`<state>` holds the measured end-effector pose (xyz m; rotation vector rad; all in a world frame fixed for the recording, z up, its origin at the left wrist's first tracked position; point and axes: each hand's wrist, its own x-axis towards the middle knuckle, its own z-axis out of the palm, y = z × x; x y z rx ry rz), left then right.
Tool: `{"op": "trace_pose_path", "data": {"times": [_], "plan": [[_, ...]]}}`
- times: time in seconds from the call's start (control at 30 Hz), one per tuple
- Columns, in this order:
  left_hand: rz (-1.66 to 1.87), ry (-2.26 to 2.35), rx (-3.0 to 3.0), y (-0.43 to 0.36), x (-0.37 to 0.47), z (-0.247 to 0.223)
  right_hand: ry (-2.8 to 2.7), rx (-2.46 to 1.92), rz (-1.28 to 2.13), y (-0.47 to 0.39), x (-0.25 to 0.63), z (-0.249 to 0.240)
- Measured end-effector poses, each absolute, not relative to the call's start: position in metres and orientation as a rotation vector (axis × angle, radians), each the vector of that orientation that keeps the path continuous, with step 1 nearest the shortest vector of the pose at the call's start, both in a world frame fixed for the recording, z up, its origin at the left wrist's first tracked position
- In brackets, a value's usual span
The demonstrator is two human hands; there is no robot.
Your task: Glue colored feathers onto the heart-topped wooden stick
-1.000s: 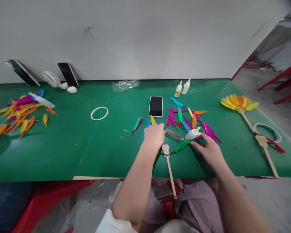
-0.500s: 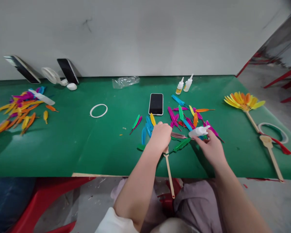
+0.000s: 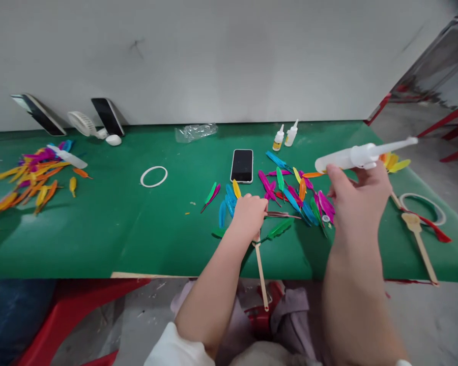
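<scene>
My left hand (image 3: 251, 216) is closed over the top of a wooden fan handle (image 3: 261, 277), whose lower end sticks out past the table edge. Green feathers (image 3: 279, 230) spread from either side of the handle's head, and a brownish feather (image 3: 280, 214) juts out to the right of my fingers. What lies right under those fingers is hidden. Raised above the table, my right hand (image 3: 361, 190) grips a white glue bottle (image 3: 347, 159) with a long nozzle pointing right. Loose coloured feathers (image 3: 293, 195) lie between the two hands.
Beyond my left hand lies a phone (image 3: 242, 166); two small bottles (image 3: 278, 138) stand behind the feathers. At right are a yellow feather fan (image 3: 395, 162), a bare wooden handle (image 3: 422, 249) and a ring (image 3: 438, 218). A white ring (image 3: 153, 177) and more feathers (image 3: 38, 175) are leftward.
My right hand has lifted the glue bottle up and to the right, away from the feathers, uncovering some of them. My left hand stays at the handle's head.
</scene>
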<state>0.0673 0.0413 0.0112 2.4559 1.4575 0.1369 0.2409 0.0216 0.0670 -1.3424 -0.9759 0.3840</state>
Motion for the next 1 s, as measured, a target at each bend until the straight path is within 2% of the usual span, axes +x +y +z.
{"op": "trace_pose_path", "data": {"times": [0.1,0.33,0.57,0.8,1.0], "plan": [[0.196,1.477,2.41,0.042,0.058,0.015,-1.011,-1.276,0.326,0.024,0.237,0.069],[0.598,1.484,2.128,0.044,0.028,0.026,-0.882,-1.303,0.463,0.019,0.25,0.038],[0.932,1.79,1.913,0.038,-0.009,0.034,-0.815,-1.214,0.528,0.019,0.246,0.03],[0.611,1.589,2.048,0.024,-0.02,0.031,-0.811,-1.091,0.697,0.018,0.233,0.028],[0.535,1.469,2.009,0.017,-0.028,0.026,-0.803,-1.075,0.779,0.016,0.234,0.029]]}}
